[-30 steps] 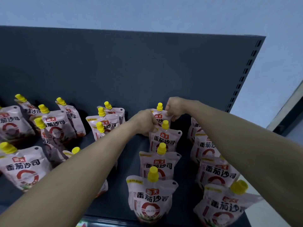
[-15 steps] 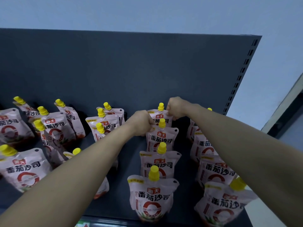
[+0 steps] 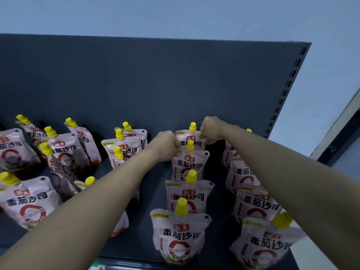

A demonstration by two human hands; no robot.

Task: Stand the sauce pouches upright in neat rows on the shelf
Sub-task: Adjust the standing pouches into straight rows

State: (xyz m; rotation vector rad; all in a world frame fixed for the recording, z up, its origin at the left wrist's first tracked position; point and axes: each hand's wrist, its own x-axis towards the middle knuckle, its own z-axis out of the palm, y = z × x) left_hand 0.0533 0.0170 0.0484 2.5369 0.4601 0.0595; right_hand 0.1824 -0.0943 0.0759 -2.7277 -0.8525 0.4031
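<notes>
1. A dark shelf (image 3: 148, 191) with a slotted back panel (image 3: 155, 78) carries rows of tomato sauce pouches.
2. The left hand (image 3: 165, 146) and right hand (image 3: 211, 129), both closed, pinch the top corners of the rearmost pouch (image 3: 191, 138) in the middle row, likely to square it.
3. That pouch stands upright against the far panel, its yellow cap (image 3: 192, 126) pointing up.
</notes>
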